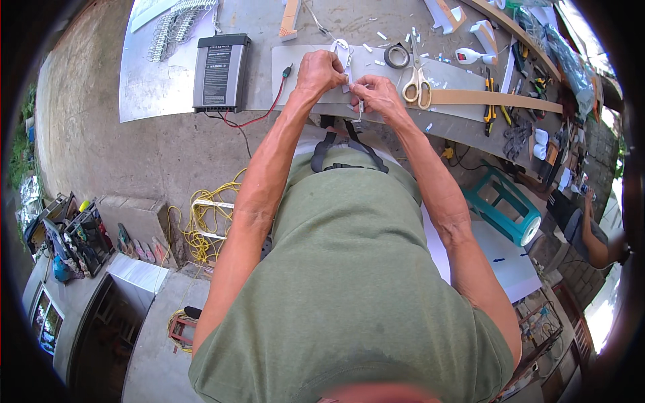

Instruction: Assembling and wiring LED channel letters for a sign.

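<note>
My left hand (321,72) is at the near edge of the workbench, its fingers pinched at a narrow white piece (342,55) that rises past the fingertips. Close beside it, my right hand (377,95) has thumb and fingers closed on a short string of small white LED modules (361,107), whose end hangs below the hand. The fingertips of both hands nearly meet, and the exact joint between the pieces is too small to make out. Scissors (418,87) with cream handles lie just right of my right hand, below a roll of dark tape (396,56).
A grey power supply (222,74) with red and black leads stands left on the workbench (148,87). More LED modules (176,32) lie behind it. Right are a glue bottle (470,56), a brown-faced strip (484,99) and cutters (490,101). A green stool (500,205) lies tipped; another person (579,225) is far right.
</note>
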Demonstrator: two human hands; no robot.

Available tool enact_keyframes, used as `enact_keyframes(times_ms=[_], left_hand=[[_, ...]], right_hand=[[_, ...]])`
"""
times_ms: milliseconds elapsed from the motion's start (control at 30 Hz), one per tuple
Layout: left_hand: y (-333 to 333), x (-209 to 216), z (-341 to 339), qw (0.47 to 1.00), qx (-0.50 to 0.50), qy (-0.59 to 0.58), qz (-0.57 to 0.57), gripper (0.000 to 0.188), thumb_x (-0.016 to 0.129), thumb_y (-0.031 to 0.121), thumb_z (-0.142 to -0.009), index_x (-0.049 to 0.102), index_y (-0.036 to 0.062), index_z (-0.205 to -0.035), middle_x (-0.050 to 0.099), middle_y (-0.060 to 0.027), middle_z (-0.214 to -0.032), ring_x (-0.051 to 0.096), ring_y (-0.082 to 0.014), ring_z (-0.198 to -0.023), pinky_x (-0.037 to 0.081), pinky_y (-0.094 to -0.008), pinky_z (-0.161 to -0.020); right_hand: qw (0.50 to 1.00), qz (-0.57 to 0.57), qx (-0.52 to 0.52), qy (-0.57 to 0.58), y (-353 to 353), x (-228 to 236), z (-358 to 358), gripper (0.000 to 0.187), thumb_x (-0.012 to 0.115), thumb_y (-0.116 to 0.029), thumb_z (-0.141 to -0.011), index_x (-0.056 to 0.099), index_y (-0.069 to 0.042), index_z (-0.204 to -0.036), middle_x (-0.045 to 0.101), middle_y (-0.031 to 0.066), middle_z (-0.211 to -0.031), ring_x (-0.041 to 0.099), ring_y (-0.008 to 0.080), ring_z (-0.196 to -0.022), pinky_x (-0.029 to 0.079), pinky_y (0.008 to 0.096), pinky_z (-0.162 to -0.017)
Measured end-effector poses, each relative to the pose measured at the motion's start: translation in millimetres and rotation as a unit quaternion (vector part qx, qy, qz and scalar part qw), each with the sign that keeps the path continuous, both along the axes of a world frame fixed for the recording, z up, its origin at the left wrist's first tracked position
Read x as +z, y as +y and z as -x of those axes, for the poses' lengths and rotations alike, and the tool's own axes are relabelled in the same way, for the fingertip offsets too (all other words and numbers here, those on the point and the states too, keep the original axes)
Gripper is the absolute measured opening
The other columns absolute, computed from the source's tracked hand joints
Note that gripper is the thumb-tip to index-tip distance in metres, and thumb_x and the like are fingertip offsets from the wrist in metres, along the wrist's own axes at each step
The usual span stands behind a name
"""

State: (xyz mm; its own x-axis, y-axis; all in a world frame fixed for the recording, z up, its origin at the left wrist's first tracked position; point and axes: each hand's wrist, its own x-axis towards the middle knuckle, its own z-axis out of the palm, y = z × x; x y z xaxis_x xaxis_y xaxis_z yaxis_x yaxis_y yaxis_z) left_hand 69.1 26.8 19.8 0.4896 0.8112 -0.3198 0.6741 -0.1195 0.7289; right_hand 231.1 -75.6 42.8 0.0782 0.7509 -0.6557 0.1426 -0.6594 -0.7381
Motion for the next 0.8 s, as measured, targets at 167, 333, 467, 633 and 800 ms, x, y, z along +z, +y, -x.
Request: enact_keyframes(times_ms=[167, 333, 467, 633, 800], left_hand=[[-0.8, 1.6, 0.0, 1.0, 0.018, 0.002, 0.013, 0.029, 0.087, 0.022, -0.061, 0.078, 0.0033, -0.081, 0.074, -0.0145, -0.076, 0.073, -0.026, -0.071, 0.057, -0.0359, -0.069], [-4.1, 1.7, 4.4, 0.999, 0.014, -0.003, 0.041, 0.031, 0.09, 0.02, -0.066, 0.077, 0.0021, -0.088, 0.075, -0.0083, -0.075, 0.07, -0.0146, -0.068, 0.056, -0.0295, -0.066], [-12.7, 11.5, 14.6, 0.996, 0.032, -0.062, 0.054, 0.037, 0.089, 0.018, -0.068, 0.075, 0.0024, -0.098, 0.075, -0.01, -0.089, 0.07, -0.0141, -0.075, 0.055, -0.0288, -0.069], [-24.9, 38.3, 14.7, 0.955, -0.007, -0.143, -0.26, 0.043, 0.084, 0.012, -0.074, 0.071, 0.0093, -0.116, 0.069, -0.0067, -0.119, 0.059, -0.0257, -0.115, 0.048, -0.0366, -0.095], [-13.0, 37.4, -4.8, 0.942, -0.112, -0.121, -0.293, 0.032, 0.08, 0.024, -0.081, 0.075, 0.0167, -0.112, 0.073, -0.0035, -0.106, 0.058, -0.0247, -0.114, 0.041, -0.0429, -0.096]], right_hand=[[0.999, 0.008, -0.022, -0.026, 2.4, -5.1, 5.0, 0.022, 0.068, -0.02, -0.088, 0.074, -0.001, -0.096, 0.072, 0.0069, -0.073, 0.07, 0.0128, -0.06, 0.052, 0.0263, -0.049], [0.997, 0.023, -0.066, -0.021, 5.9, -6.3, 7.8, 0.023, 0.069, -0.02, -0.08, 0.075, 0.0, -0.09, 0.071, 0.0079, -0.072, 0.067, 0.0136, -0.055, 0.051, 0.0262, -0.047], [0.997, 0.007, -0.073, -0.013, 6.1, -10.2, -6.1, 0.023, 0.069, -0.02, -0.079, 0.075, 0.0, -0.089, 0.07, 0.007, -0.071, 0.064, 0.0124, -0.055, 0.048, 0.0266, -0.047], [0.997, -0.043, 0.049, -0.035, 19.8, 2.5, -27.6, 0.024, 0.068, -0.022, -0.078, 0.074, -0.001, -0.084, 0.068, 0.0065, -0.069, 0.059, 0.0126, -0.059, 0.046, 0.0287, -0.053], [0.971, -0.162, 0.149, -0.095, 42.1, 8.6, -47.2, 0.028, 0.068, -0.025, -0.077, 0.073, 0.0, -0.087, 0.068, 0.0083, -0.071, 0.061, 0.0164, -0.065, 0.049, 0.033, -0.06]])
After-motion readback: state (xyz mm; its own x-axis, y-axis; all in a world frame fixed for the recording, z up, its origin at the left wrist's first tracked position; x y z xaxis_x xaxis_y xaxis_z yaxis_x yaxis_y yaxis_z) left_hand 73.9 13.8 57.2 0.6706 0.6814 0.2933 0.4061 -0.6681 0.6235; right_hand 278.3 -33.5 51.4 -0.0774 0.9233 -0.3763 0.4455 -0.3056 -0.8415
